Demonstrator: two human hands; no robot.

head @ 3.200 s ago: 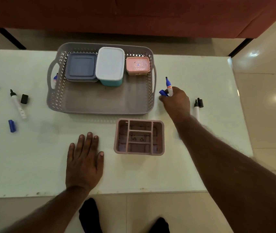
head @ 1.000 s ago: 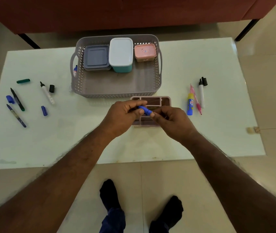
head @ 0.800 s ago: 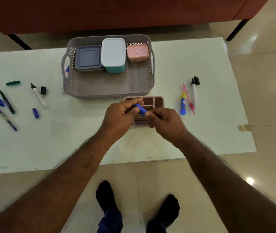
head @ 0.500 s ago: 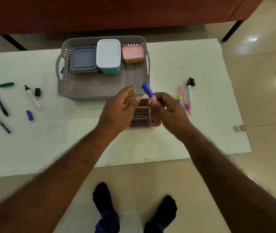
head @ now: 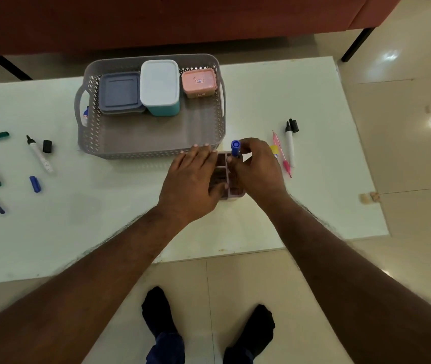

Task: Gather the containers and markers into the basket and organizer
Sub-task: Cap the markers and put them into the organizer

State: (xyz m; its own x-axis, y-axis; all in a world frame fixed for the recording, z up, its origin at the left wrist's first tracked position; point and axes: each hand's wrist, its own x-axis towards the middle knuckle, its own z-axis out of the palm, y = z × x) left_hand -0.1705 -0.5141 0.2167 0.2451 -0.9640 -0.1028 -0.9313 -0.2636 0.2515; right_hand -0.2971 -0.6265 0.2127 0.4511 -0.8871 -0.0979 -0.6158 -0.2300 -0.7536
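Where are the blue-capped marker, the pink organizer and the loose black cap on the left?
blue-capped marker [head: 235, 145], head view, on its blue cap.
pink organizer [head: 231, 195], head view, on its near wall.
loose black cap [head: 47, 146], head view, on its middle.

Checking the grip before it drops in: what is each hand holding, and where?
Right hand pinches the blue-capped marker by its barrel, below the cap. Left hand holds nothing.

Blue-capped marker [head: 235, 147] upright in pink organizer [head: 231, 191], beside grey basket [head: 154, 153]
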